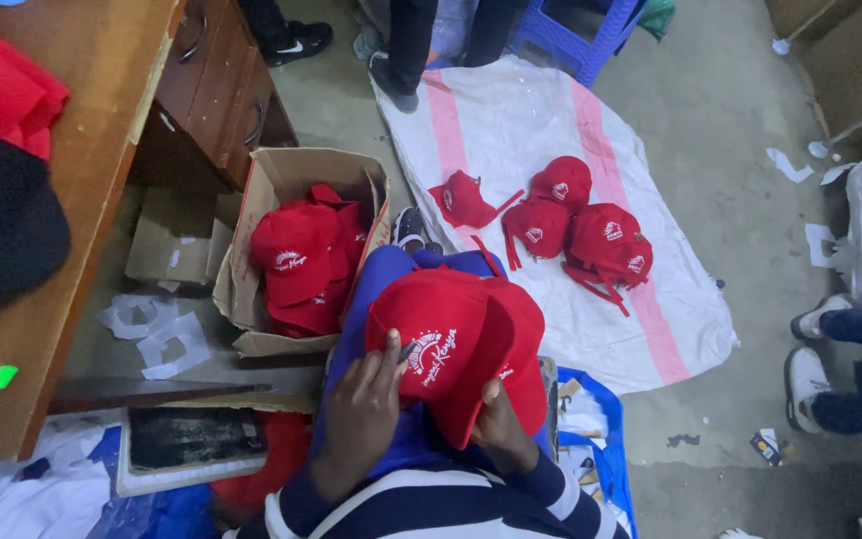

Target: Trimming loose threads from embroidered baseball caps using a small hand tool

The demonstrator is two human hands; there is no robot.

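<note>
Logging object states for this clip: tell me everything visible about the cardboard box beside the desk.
The box is brown cardboard, worn, flaps open and creased. It sits on the floor between the wooden desk and the person's knee, tilted slightly. Red caps with white embroidery fill it. Neither hand touches it; both are at the cap on the lap.

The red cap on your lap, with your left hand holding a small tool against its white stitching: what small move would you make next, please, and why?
Probably ease the small tool in the left hand along the white stitching on the red cap, while the right hand steadies the cap's lower edge. The tip already rests beside the stitching, and the cap lies flat on the lap.
</note>
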